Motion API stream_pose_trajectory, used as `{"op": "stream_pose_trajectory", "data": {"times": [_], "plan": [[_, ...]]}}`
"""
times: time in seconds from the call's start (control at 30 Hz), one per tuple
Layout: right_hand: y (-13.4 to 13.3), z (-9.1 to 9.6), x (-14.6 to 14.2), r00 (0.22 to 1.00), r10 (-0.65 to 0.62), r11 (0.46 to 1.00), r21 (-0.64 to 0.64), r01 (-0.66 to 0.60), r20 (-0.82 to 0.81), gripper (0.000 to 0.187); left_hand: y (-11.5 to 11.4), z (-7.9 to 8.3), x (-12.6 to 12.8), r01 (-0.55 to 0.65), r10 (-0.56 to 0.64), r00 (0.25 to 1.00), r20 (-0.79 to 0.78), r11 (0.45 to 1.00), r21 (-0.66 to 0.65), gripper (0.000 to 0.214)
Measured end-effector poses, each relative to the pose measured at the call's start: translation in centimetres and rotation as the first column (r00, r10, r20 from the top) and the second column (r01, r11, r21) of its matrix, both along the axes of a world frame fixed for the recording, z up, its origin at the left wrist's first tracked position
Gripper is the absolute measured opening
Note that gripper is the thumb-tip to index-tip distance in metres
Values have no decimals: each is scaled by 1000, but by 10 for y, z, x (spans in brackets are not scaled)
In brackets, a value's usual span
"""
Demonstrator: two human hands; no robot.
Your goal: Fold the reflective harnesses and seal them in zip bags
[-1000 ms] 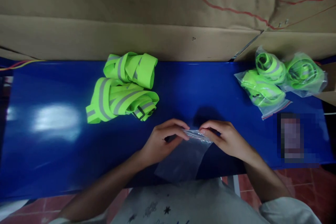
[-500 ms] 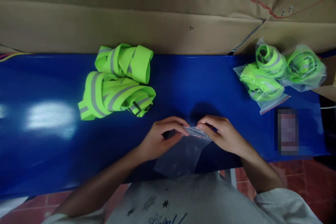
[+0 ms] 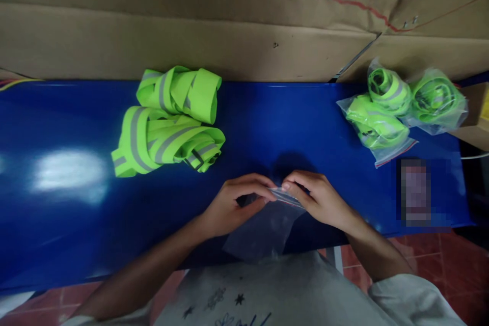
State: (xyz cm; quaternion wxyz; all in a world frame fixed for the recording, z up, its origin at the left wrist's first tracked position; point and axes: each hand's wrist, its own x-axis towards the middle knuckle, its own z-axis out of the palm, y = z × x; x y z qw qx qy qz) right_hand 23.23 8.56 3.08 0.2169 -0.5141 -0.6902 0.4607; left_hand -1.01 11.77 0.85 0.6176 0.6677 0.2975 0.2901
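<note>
A clear zip-lock bag hangs flat between my hands over the table's near edge, its red-lined seal at the top. My left hand pinches one end of the bag's mouth. At the other end, my right hand grips the mouth between thumb and fingers. Beyond my left hand lie two folded bundles of neon-yellow reflective strap, a rear bundle and a front bundle with a black buckle. I see nothing inside the held bag.
Several bagged neon strap rolls sit at the far right of the blue table. A blurred-out rectangular item lies in front of them. Cardboard walls off the back edge, and a cardboard box stands at the right.
My right hand has shifted very slightly left along the bag's mouth. Both hands still hold the bag, and the view has tilted a little.
</note>
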Motion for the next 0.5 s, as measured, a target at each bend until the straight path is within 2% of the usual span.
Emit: {"op": "stream_pose_trajectory", "data": {"times": [0.13, 0.2, 0.23, 0.27, 0.3, 0.33, 0.37, 0.43, 0.47, 0.5], "plan": [[3, 4, 9, 996, -84, 996, 34, 83, 32, 18, -4, 2, -2, -86, 83, 995, -47, 993, -80, 34], [6, 6, 26, 968, -247, 965, 101, 242, 49, 16, -5, 3, -3, -154, 149, 988, -45, 981, -120, 49], [7, 7, 38, 927, -372, 919, 154, 363, 37, 16, -6, 4, -4, -178, 174, 984, -38, 976, -129, 54], [8, 8, 53, 855, -518, 834, 215, 508, -9, 16, -6, 4, -3, -192, 190, 981, -29, 973, -132, 56], [9, 9, 69, 751, -655, 714, 260, 651, -84, 17, -6, 4, -3, -198, 196, 980, -26, 972, -127, 56], [10, 10, 85, 608, -767, 546, 291, 786, -204, 19, -6, 4, -3, -199, 197, 980, -30, 973, -114, 55], [11, 11, 102, 460, -824, 373, 293, 880, -332, 21, -6, 3, -2, -203, 200, 979, -37, 975, -89, 53], [12, 12, 132, 278, -834, 150, 289, 946, -477, 20, -5, 1, -2, -237, 239, 969, -71, 971, 25, 49], [12, 12, 143, 263, -825, 114, 308, 944, -501, 16, -4, 1, -3, -263, 277, 955, -103, 956, 133, 47], [12, 12, 151, 354, -813, 202, 347, 916, -462, 17, -3, 0, -5, -281, 327, 936, -128, 917, 284, 46]]}}
